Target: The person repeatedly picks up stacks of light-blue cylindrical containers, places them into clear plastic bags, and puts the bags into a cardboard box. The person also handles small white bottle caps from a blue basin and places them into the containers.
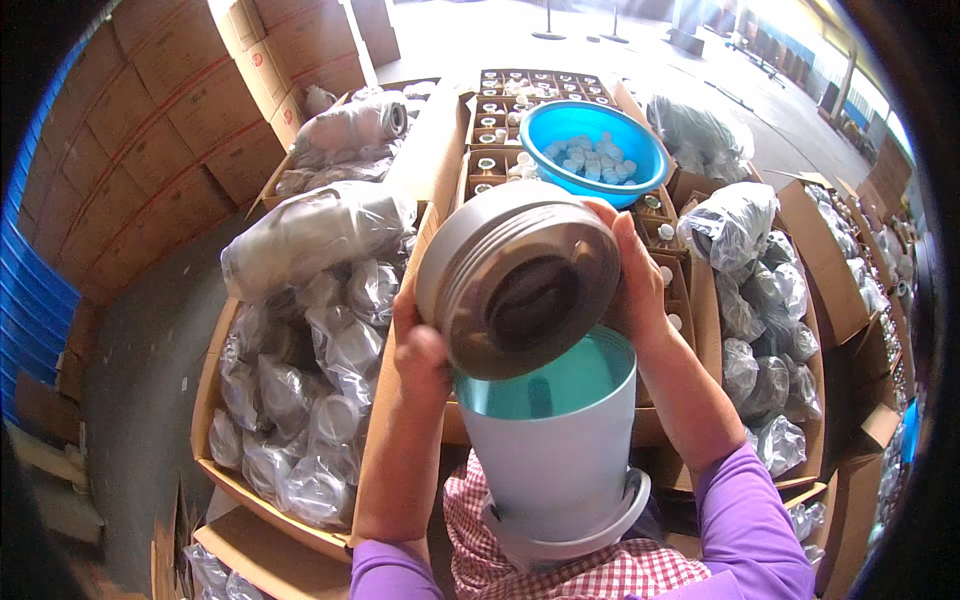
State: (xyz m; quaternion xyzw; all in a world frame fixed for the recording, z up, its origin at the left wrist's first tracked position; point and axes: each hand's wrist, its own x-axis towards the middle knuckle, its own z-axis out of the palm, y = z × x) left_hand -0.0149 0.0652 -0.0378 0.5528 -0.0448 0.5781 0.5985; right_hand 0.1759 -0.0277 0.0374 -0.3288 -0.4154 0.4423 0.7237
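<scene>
Both hands hold a round grey metal part (515, 275) with a threaded rim and a dark hollow centre, tilted toward me. My left hand (420, 350) grips its left lower edge. My right hand (635, 275) wraps its right side. Just below it, a pale blue cup-shaped shell (555, 450) with a teal inside stands against my checked apron, its mouth open upward. The grey part touches or overlaps the shell's rim.
A cardboard box (215, 400) at left is packed with plastic-wrapped parts. Ahead, a blue bowl (595, 150) of small white caps rests on a divided carton (500, 110). More bagged parts (770, 320) fill boxes at right. Stacked cartons (180, 100) stand far left.
</scene>
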